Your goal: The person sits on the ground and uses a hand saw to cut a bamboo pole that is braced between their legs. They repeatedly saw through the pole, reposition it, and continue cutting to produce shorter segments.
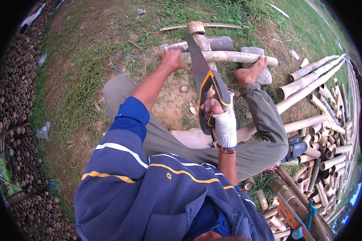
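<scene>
My left hand (172,60) presses down on a pale bamboo pole (245,57) that lies crosswise over a wooden rest (200,36). My right hand (222,120), wrapped in a white glove or bandage, is shut on the black and orange handle of a hand saw (205,86). The saw's dark blade (192,50) reaches forward across the pole, just right of my left hand. My bare right foot (251,72) pins the pole further right, resting by a grey stone (265,76).
A dark pipe-like log (219,42) lies behind the pole. Cut bamboo pieces and long poles (317,120) pile up at the right. Stacked bamboo tubes (16,120) fill the left edge. Grass and bare dirt lie ahead. A sandal (295,148) sits by my right knee.
</scene>
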Available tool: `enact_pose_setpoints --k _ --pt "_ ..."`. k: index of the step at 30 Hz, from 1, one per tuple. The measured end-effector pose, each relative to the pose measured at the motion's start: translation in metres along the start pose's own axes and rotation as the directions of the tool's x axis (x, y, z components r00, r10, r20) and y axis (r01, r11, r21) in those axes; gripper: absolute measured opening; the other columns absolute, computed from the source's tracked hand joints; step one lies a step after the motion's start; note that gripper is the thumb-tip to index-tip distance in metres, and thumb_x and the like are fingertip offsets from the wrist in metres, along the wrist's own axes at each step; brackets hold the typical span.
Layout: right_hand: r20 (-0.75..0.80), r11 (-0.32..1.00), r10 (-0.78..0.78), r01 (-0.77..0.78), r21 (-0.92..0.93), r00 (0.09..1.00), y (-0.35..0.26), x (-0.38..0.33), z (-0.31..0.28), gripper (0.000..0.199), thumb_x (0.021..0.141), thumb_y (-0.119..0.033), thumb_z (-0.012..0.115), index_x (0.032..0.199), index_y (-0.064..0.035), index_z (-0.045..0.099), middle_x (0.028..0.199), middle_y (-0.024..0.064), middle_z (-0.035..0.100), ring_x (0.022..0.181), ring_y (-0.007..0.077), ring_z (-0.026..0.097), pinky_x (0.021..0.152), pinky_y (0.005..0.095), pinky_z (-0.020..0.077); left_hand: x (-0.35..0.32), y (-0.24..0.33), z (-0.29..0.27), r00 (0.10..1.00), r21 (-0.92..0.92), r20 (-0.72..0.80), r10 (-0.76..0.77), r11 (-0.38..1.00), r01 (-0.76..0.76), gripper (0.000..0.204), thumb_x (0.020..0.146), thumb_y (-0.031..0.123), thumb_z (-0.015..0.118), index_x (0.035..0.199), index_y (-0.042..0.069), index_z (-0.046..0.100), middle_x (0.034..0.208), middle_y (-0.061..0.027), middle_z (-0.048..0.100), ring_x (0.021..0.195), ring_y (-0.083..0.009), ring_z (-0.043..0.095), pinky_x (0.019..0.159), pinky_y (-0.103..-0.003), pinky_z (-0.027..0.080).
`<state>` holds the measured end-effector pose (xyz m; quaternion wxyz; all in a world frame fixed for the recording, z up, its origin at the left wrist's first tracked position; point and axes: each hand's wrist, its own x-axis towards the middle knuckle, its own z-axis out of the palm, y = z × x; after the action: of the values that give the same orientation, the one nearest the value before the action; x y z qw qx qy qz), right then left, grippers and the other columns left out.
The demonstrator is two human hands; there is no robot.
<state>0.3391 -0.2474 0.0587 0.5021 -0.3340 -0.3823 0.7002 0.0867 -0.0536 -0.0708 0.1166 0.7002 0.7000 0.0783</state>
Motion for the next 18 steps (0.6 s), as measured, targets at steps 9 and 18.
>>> enact_pose_setpoints --k 9,18 --pt "-0.045 0.984 0.104 -0.11 -0.14 0.994 0.017 -0.007 -0.005 0.051 0.098 0.0 0.065 0.143 -0.0108 0.043 0.108 0.0013 0.056 0.089 0.0088 0.059 0.075 0.0272 0.0532 -0.002 0.0 0.01 0.995 -0.024 -0.08 0.053 0.998 -0.055 0.048 0.074 0.019 0.088 0.11 -0.003 0.066 0.111 -0.0257 0.074 0.106 -0.0433 0.073 0.093 -0.05 0.062" --pt "-0.046 0.882 -0.013 -0.01 -0.472 0.999 0.024 -0.004 -0.006 0.055 0.1 -0.003 0.069 0.149 -0.0074 0.044 0.113 0.0024 0.059 0.096 0.0075 0.058 0.083 0.0251 0.0524 0.002 -0.009 0.003 0.988 -0.012 -0.103 0.119 0.993 -0.121 0.051 0.073 0.021 0.09 0.112 -0.003 0.066 0.108 -0.0269 0.074 0.101 -0.0447 0.073 0.091 -0.052 0.061"
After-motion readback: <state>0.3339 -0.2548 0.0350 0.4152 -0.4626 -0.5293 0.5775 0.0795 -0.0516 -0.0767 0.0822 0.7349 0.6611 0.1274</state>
